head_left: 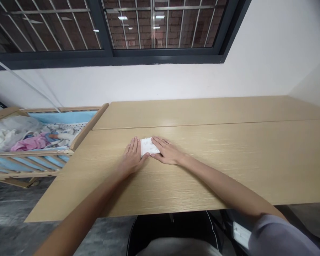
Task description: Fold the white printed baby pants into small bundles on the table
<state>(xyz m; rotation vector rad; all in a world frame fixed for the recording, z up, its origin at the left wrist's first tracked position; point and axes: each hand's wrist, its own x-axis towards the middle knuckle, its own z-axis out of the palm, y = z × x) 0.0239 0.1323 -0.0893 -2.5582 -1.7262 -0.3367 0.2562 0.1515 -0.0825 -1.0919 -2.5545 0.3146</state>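
Note:
A small white folded cloth [148, 146] with a faint print lies flat on the wooden table [216, 153]. My left hand [133, 154] rests along its left side, fingers stretched out and palm down, the thumb at its near edge. From the other side, my right hand [166, 150] lies over the right part of the cloth with straight fingers, its thumb also near the front edge. Both hands are flat rather than gripping. The parts of the cloth beneath my fingers are hidden.
To the left stands a wooden crib [89, 128] with blue lining, holding a pink cloth [30, 143], other fabrics and a clear plastic bag [14, 128]. Behind the table is a white wall [160, 81] below a barred window [162, 57]. A seam runs along the tabletop.

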